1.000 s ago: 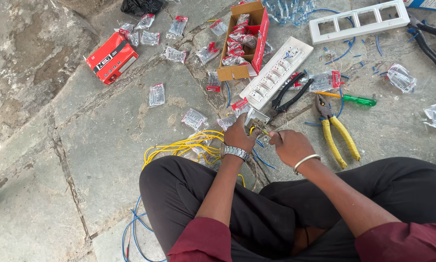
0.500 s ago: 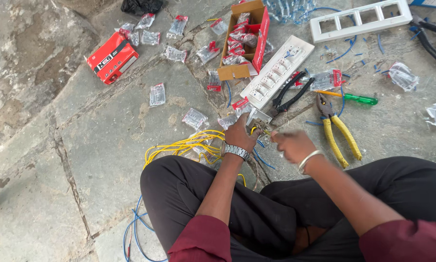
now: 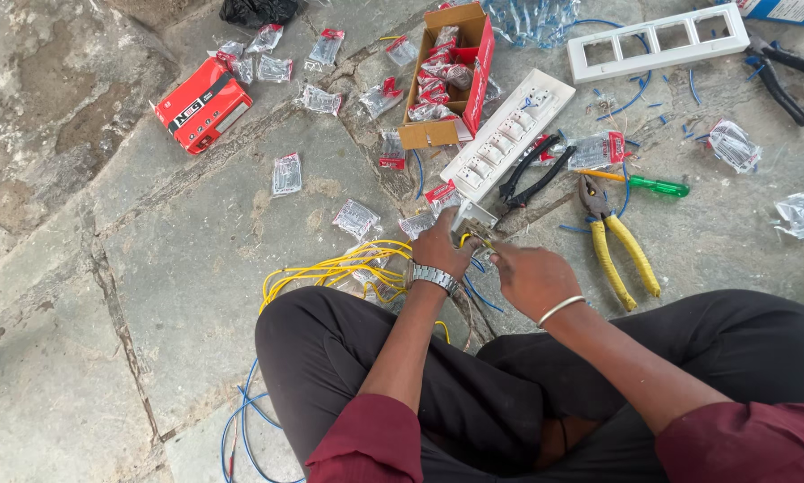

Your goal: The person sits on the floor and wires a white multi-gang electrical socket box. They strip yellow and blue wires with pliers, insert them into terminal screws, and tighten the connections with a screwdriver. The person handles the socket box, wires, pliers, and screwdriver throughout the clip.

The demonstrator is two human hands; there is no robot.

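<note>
Above the crossed legs, the left hand grips a small switch module; the right hand pinches its yellow wire. Hold the module steady. Beyond lie yellow-handled pliers and the white switch panel.

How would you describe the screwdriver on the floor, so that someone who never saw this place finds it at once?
Start at the long white switch plate lying slantwise on the grey stone floor. To its right lie yellow-handled pliers. Just above their jaws lies the small screwdriver, nearly level. It alone has a translucent green handle with an orange shaft; the other tools nearby have black or yellow handles.
</note>
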